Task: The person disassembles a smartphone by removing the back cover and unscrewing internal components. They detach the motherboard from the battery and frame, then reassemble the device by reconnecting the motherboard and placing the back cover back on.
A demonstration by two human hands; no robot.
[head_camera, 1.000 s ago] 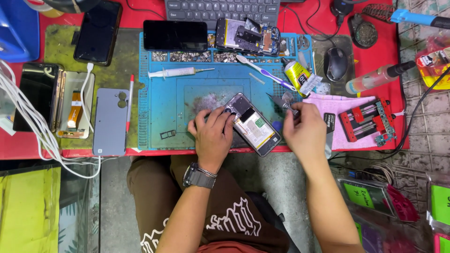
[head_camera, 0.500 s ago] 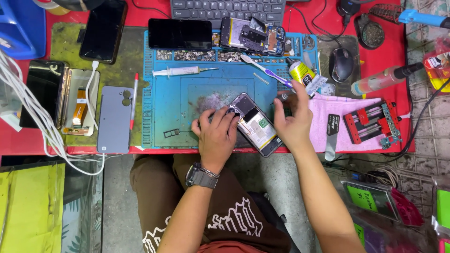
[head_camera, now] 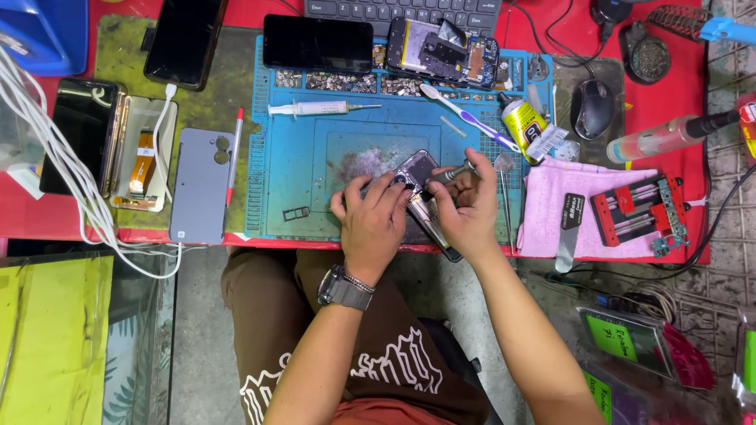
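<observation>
An opened phone (head_camera: 419,182) with its back removed lies on the blue repair mat (head_camera: 299,169) at the front edge. My left hand (head_camera: 370,220), with a watch on the wrist, rests on the phone's left side and holds it down. My right hand (head_camera: 466,206) is closed around a small metal screwdriver (head_camera: 450,172), whose tip points at the phone's upper part. Both hands cover most of the phone's middle and lower body.
A syringe (head_camera: 315,108), a toothbrush (head_camera: 468,118), a yellow glue tube (head_camera: 523,126) and another opened phone (head_camera: 442,49) lie on the mat's back half. A pink cloth (head_camera: 551,212), a red clamp jig (head_camera: 638,212) and a mouse (head_camera: 592,109) sit right. Phones and white cables lie left.
My right hand has come in from the right of the phone and now holds a screwdriver over it. The left hand has stayed on the phone.
</observation>
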